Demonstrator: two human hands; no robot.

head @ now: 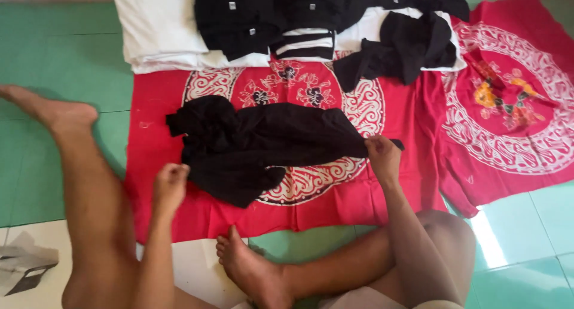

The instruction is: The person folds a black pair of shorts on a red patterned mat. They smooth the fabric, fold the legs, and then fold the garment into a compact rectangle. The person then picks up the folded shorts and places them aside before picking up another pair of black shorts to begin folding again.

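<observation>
A green tiled floor [72, 58] lies under everything, and over it, beyond the fingers, spreads a red patterned cloth [335, 195] with a second red cloth [514, 105] off to the right of the right hand's fingers. Further from the fingers, at the cloth's far edge, sit a white pillow [155, 28] and a heap of black clothes [311, 16] (some with white stripes). Between the two hands a crumpled black garment [257, 144] lies on the red cloth. The right hand [382, 156] has its fingers pinched on the garment's right end. The left hand [170, 186] is curled into a loose fist just beside the garment's left edge, apparently holding nothing. A bare foot [251, 270] rests nearer than the fingers.
</observation>
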